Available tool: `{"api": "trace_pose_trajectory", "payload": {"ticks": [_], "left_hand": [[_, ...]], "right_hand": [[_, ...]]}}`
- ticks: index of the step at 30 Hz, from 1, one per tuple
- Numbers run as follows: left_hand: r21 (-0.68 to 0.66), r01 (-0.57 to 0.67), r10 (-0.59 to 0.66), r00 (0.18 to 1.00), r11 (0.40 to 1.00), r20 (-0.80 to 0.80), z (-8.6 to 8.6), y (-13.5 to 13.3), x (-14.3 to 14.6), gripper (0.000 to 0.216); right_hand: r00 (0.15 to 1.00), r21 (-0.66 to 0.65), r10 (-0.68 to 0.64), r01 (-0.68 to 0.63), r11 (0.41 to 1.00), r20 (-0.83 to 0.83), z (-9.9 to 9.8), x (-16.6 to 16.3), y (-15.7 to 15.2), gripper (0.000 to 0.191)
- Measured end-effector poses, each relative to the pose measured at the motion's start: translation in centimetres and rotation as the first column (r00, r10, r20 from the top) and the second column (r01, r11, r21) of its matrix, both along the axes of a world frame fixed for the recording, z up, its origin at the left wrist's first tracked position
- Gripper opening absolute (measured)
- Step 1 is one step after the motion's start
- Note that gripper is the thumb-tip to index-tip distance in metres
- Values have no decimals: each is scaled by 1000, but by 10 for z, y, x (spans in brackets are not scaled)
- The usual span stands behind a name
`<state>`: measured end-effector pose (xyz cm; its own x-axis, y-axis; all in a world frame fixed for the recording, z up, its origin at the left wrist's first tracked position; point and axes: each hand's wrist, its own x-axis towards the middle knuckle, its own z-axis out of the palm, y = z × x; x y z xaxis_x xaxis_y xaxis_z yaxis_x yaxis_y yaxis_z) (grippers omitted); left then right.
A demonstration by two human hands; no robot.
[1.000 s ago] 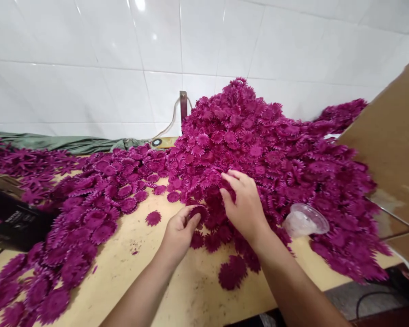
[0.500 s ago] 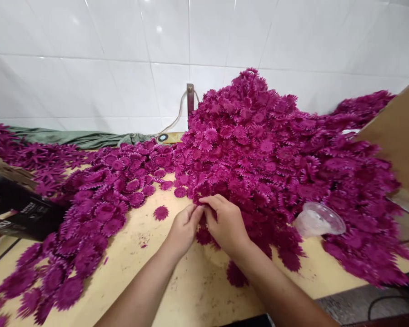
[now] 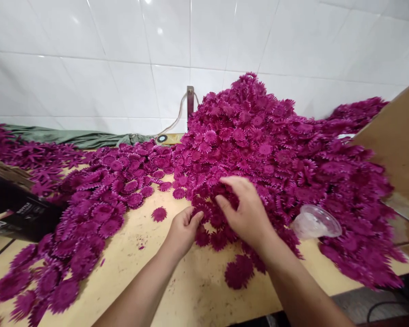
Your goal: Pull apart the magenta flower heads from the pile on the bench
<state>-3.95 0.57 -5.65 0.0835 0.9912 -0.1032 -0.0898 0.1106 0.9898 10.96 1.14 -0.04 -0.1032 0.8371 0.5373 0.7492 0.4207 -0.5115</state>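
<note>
A large heap of magenta-purple flower heads, round with fringed edges, covers the middle and right of the table. My left hand is closed in a pinch at the heap's near edge, thumb against fingers, on a purple flower head partly hidden by the fingers. To its right, my right hand hovers over the front of the heap with thumb and fingers apart; nothing shows between them. A single flower head lies left of my left hand, and a small cluster sits below my right wrist.
More flower heads spread along the left side beside a black box. A clear plastic cup lies tipped at the right. Behind are a green cloth and a tiled wall; a cardboard panel stands at the right.
My right hand has parted from my left, moving right and slightly up, its fingers now spread. My left hand stays nearly in place, still pinching.
</note>
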Motion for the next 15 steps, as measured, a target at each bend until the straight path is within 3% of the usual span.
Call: {"api": "trace_pose_trajectory", "payload": {"ticks": [2, 5, 8, 12, 15], "left_hand": [[-33, -47, 47, 999, 998, 9, 0, 1, 0, 41], [-59, -90, 88, 996, 994, -35, 2, 3, -3, 45], [-47, -29, 27, 998, 998, -51, 1, 3, -5, 48], [90, 61, -55, 996, 994, -68, 4, 1, -2, 41], [147, 78, -65, 994, 986, -87, 10, 1, 2, 35]], "right_hand": [[986, -191, 150, -162, 968, -74, -7, -18, -11, 20], [972, -342, 176, -219, 914, -153, -18, -34, -15, 14], [977, -344, 153, -197, 918, -152, -25, -32, -10, 14], [995, -251, 63, -82, 964, -82, -26, -25, -9, 16], [989, -230, 31, -65, 971, -146, -20, -26, -7, 20]]}}
